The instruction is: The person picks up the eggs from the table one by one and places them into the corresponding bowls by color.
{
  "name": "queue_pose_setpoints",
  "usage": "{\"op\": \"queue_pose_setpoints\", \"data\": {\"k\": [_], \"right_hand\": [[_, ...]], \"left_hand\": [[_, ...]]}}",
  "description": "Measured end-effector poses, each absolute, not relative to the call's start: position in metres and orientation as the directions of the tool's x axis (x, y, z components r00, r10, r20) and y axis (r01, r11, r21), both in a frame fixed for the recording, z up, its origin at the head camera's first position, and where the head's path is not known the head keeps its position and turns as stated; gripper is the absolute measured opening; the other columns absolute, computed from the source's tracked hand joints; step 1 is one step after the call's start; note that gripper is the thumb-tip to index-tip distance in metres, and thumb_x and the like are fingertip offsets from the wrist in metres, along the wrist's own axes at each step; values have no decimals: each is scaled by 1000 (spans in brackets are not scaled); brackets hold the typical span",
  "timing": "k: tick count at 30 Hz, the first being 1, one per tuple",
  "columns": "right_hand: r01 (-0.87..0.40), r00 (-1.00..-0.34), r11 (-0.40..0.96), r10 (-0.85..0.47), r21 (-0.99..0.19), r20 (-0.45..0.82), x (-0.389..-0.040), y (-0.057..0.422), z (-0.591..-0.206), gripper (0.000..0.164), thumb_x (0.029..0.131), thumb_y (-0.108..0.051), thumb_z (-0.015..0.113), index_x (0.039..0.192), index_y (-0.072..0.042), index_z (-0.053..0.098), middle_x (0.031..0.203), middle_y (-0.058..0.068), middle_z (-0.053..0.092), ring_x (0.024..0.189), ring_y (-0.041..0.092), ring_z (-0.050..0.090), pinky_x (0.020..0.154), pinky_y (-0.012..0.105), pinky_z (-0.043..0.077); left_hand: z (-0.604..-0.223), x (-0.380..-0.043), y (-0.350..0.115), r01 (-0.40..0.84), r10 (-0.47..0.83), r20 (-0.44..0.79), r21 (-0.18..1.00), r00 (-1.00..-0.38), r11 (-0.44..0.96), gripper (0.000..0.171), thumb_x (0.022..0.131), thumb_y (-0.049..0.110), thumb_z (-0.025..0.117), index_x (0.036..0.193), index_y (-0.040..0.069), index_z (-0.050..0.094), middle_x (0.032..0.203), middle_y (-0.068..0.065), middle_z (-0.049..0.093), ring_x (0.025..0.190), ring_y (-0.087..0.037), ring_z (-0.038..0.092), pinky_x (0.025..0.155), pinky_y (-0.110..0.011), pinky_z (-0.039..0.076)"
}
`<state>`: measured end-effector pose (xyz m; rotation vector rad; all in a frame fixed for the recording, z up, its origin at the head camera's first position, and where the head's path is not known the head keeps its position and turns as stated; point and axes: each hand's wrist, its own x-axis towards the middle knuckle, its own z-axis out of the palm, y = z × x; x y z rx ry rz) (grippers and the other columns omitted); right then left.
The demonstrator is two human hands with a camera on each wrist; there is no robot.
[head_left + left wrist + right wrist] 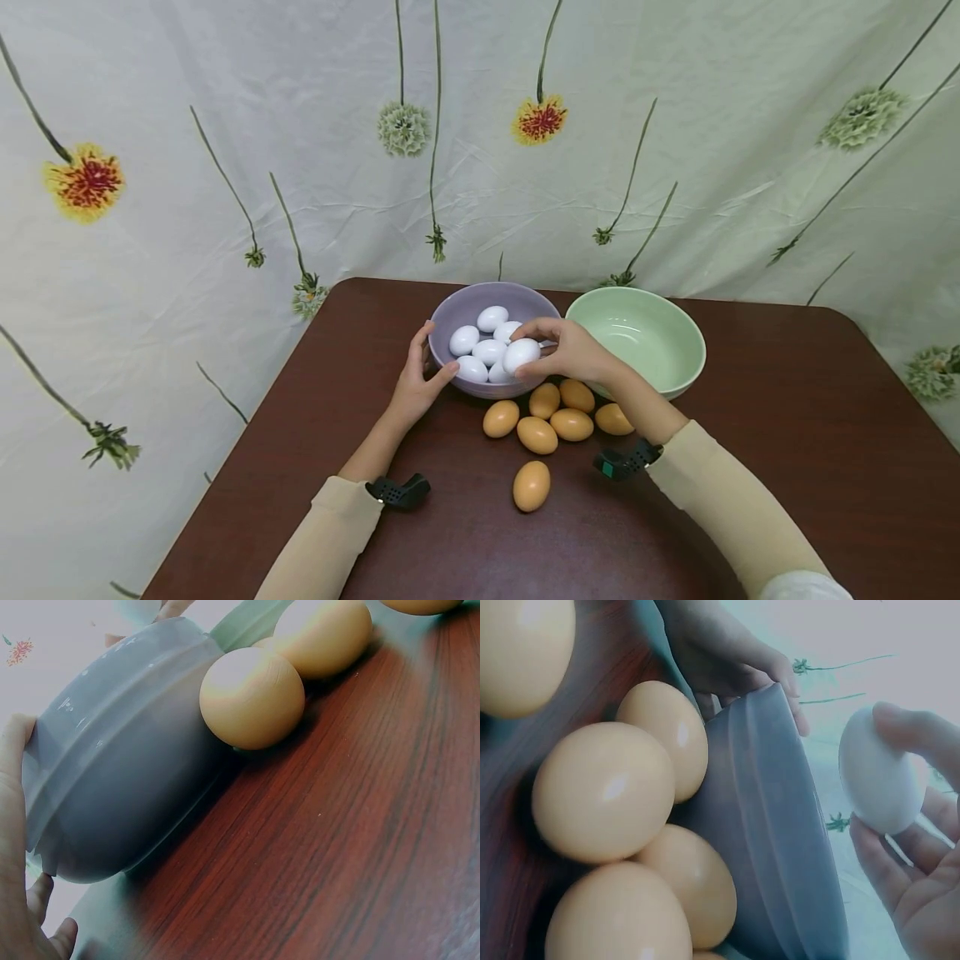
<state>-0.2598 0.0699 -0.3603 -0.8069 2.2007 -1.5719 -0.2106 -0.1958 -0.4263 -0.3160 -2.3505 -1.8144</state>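
In the head view a purple bowl [495, 390] holds several white eggs [465, 340]. My left hand [416, 379] holds the bowl's left side, thumb at the near rim and fingers spread along the outer wall. Above the bowl's right part, my right hand [566, 350] pinches a white egg [521, 357] between thumb and fingers. The right wrist view shows this egg [881, 772] higher than the bowl's rim. Several brown eggs [537, 435] lie on the table in front of the bowl, one of them [532, 486] nearer to me.
A light green bowl [637, 333] stands right beside the purple one, with the right forearm passing over its near side. Both bowls stand on a dark reddish-brown table [787, 417]. Behind it hangs a pale cloth [495, 67] with a flower print.
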Motion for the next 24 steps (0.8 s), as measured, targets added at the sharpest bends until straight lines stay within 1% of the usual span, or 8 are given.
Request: {"op": "queue_pose_setpoints", "data": {"k": [5,12,18,24], "right_hand": [[-251,-831,280,-553,-927,59,-263,61,-362,44,75,-13,84,114,-3,67,111,8,67,104,22,59,89,38,48],[-277,-884,367,-461,-888,85,-270,47,-371,46,75,-21,85,115,-6,68,111,6,66,104,22,60,88,37,48],[-323,-889,408,-441,-854,125,-275,36,-379,44,75,-20,85,113,-5,68,111,7,67,106,23,61,86,36,50],[-329,-890,465,-444,-822,105,-279,28,-383,46,75,-23,85,114,-6,67,112,7,68,104,22,61,84,35,50]], "left_hand": [[-426,-211,-195,256,71,246,935,-967,245,76,93,7,62,152,-1,16,161,-21,8,145,-34,15,111,-59,19],[-427,-212,-195,259,75,248,933,-966,251,77,93,10,63,153,0,16,161,-19,9,146,-32,15,111,-58,19],[-428,-212,-195,260,70,250,933,-966,249,76,93,10,63,152,-1,16,161,-20,9,146,-32,15,111,-58,19],[-428,-211,-196,265,74,255,934,-964,238,76,93,9,63,152,-1,16,161,-18,8,146,-32,14,112,-58,18]]}}
